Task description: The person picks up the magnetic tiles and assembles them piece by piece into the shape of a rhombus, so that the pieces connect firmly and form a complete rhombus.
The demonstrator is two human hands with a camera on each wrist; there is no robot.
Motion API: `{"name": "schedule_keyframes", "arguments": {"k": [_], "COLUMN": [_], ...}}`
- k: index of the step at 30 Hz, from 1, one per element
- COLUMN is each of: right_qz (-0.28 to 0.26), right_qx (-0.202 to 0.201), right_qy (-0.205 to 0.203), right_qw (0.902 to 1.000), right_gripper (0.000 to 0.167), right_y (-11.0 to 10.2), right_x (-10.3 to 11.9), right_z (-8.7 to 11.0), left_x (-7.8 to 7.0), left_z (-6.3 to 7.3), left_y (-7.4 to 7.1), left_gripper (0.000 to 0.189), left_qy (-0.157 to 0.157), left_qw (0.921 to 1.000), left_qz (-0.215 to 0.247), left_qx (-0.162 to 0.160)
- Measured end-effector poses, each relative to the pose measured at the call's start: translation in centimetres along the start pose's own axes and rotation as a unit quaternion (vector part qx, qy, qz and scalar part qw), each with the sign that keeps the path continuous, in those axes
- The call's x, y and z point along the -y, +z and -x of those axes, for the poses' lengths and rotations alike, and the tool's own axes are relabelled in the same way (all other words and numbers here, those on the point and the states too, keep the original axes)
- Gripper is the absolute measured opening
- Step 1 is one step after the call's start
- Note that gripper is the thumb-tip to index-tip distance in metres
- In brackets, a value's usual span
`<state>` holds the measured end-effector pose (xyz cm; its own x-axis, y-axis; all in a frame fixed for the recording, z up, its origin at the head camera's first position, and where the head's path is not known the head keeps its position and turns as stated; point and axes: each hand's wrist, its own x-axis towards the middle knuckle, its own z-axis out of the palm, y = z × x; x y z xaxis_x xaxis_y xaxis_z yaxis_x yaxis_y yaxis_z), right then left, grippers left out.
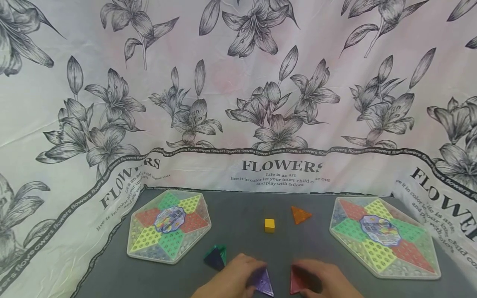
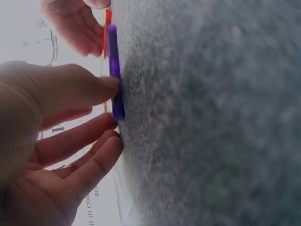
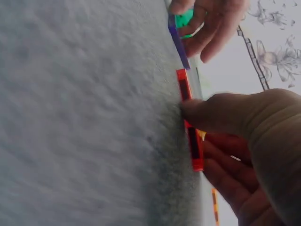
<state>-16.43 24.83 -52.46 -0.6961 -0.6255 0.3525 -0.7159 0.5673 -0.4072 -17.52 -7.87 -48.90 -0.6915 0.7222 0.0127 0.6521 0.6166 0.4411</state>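
Observation:
My left hand (image 1: 232,276) pinches a purple translucent triangular tile (image 1: 265,284), thumb on its near edge and fingers around the far side. The left wrist view shows this purple tile (image 2: 113,56) edge-on, low at the grey tabletop. To the right, my right hand (image 1: 323,276) grips a red translucent triangular tile (image 1: 295,283) between thumb and fingers. Seen edge-on in the right wrist view, the red tile (image 3: 194,146) lies close along the surface. A gap separates the two tiles in the head view. Just beyond the left hand sits a piece of green and dark blue tiles (image 1: 215,257).
Farther back are a small yellow cube (image 1: 269,225) and an orange triangular tile (image 1: 299,215). Hexagonal cases with coloured star patterns flank the workspace, one left case (image 1: 149,218) and one right case (image 1: 413,256). A flower-printed cloth (image 1: 208,169) borders the grey table (image 1: 238,215) behind and on both sides.

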Motion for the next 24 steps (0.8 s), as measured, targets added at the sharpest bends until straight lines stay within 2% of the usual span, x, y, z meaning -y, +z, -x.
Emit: {"name": "schedule_keyframes", "arguments": {"k": [3,6,9,12,15,17,22,24], "right_qz": [-0.016,-0.041,-0.057,-0.082,-0.102,-0.107,-0.125,-0.134], "right_qx": [-0.034,-0.053,-0.061,-0.048,-0.03,-0.019,0.008,0.013], "right_qy": [-0.027,-0.033,-0.033,-0.023,-0.008,0.005,0.051,0.061], "right_qw": [0.9989,0.9972,0.996,0.9952,0.9944,0.9941,0.9909,0.989], "right_gripper": [0.06,0.062,0.064,0.06,0.057,0.056,0.054,0.053], "right_y": [0.6,1.5,2.1,2.4,2.4,2.3,1.8,1.7], "right_x": [-0.1,0.2,0.8,1.3,1.7,1.9,2.2,2.2], "right_z": [0.3,0.2,-0.3,-0.6,-0.6,-0.6,-0.6,-0.6], "left_x": [-0.3,-0.4,-0.3,-0.3,0.0,1.0,4.3,5.0], "left_z": [-0.2,-0.6,-0.9,-1.1,-1.4,-1.7,-2.9,-3.2], "left_y": [-0.2,0.0,0.6,0.9,1.2,2.4,6.1,6.8], "left_gripper": [0.051,0.047,0.044,0.044,0.045,0.046,0.046,0.045], "left_qy": [-0.042,-0.053,-0.014,0.003,0.0,0.008,0.042,0.042], "left_qw": [0.999,0.9985,0.9998,0.9997,0.9995,0.9992,0.9974,0.9971], "left_qz": [0.008,0.011,0.002,0.012,0.029,0.031,-0.015,-0.027], "left_qx": [0.007,0.01,-0.014,-0.022,-0.015,-0.023,-0.057,-0.057]}}
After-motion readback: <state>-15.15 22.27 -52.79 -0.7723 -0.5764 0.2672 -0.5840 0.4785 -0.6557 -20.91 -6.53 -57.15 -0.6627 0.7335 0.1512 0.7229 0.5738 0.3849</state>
